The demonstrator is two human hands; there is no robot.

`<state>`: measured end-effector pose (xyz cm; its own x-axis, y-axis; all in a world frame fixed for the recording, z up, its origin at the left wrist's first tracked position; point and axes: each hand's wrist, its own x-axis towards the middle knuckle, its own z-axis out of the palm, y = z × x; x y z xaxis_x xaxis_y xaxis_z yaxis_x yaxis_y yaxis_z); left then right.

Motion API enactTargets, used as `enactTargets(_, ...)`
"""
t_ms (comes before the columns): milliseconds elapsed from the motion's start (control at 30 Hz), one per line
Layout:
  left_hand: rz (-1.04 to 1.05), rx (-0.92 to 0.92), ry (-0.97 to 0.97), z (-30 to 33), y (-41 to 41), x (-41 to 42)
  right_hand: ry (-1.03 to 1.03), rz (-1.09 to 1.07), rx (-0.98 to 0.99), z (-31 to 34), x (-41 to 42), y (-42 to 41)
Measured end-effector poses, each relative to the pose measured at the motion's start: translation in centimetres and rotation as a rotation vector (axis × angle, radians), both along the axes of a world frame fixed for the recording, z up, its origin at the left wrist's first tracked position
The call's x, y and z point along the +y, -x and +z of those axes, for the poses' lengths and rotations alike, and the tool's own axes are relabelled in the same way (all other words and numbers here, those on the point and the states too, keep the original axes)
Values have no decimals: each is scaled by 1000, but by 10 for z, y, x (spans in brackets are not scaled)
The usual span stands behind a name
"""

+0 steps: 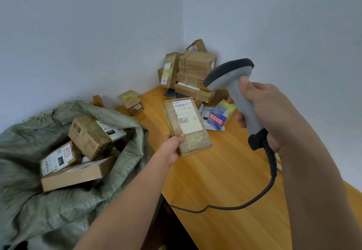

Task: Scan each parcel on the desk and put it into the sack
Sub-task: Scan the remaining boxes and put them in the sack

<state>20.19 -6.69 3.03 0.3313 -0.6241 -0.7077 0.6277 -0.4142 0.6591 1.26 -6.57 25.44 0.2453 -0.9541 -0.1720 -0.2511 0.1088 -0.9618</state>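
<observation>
My left hand point(172, 145) grips the near corner of a flat brown parcel point(194, 138) with a white barcode label, held label-up over the desk's left side. My right hand point(268, 110) is closed around a grey handheld scanner point(233, 81), whose head points down towards that label from the right. A grey-green woven sack point(49, 210) lies open at the left, holding several brown parcels point(92, 136). More brown parcels point(195, 69) are piled in the desk's far corner.
The wooden desk point(225, 171) runs from the room corner towards me. A blue, red and yellow packet point(221, 115) lies by the pile. One small parcel point(132, 102) sits at the desk's far left edge. The scanner's black coiled cable point(272, 171) trails over the desk edge.
</observation>
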Motion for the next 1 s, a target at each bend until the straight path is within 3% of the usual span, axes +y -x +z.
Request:
enactTargets(200,146,6,95,8,-30,18,-44,66,-12,-3,4,-27)
enactTargets(333,488,-213,183,29,-71,44,-92,155,-38,-6,9,-61)
enactTargets(467,871,-458,127,46,-125,86,-106,268,-14,-11,20,-103)
enactTargets(600,1095,-521,-60,44,-177,123,-131,378,-5,-13,33,-140)
enactTargets(700,1074,-565,-176,39,-208,146,-117,440,33,-17,39,-161)
enactTargets(833,725,-694,-540,28,-247,172,-127,442,35,-25,41,-181)
enactTargets(1000,619,-762,-370,18,-249,156,-195,352,26,-39,34,-188)
